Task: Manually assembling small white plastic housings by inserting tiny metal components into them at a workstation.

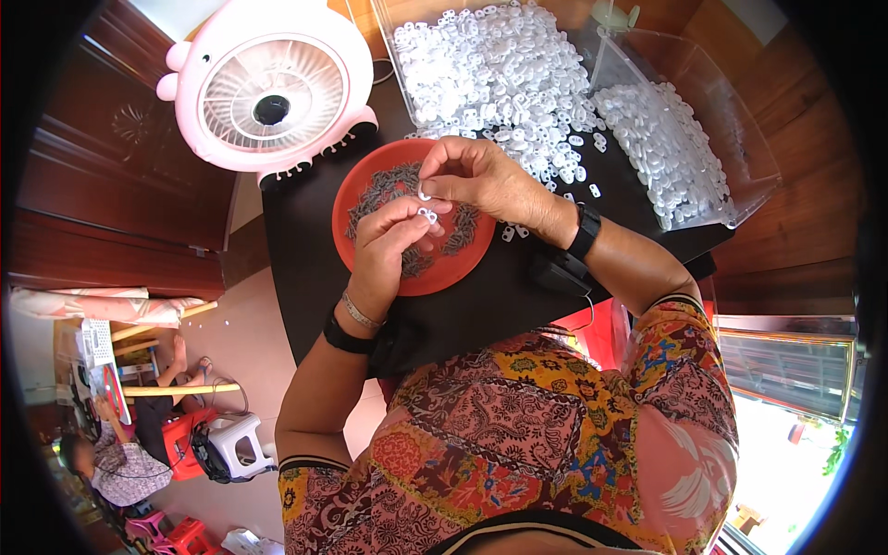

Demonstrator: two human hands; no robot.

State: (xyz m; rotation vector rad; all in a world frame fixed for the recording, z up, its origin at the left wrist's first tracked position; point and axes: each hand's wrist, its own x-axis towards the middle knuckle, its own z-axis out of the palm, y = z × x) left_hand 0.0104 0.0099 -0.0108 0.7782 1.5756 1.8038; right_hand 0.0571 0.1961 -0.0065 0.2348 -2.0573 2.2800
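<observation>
My left hand (388, 242) and my right hand (481, 180) meet over a round red dish (442, 273) that holds several small dark metal pieces (384, 185). Each hand pinches a small white plastic piece (425, 194) between thumb and fingertips, and the two pieces touch or nearly touch. Both wrists wear a black band; the left wrist also has a thin bracelet. The dish sits on a black tabletop (305, 250).
A pile of white plastic pieces (490, 69) lies beyond the dish, and more fill a clear plastic bin (666, 139) at the right. A pink round fan (268, 88) stands at the back left. Another person (116, 467) sits far left among red and white stools.
</observation>
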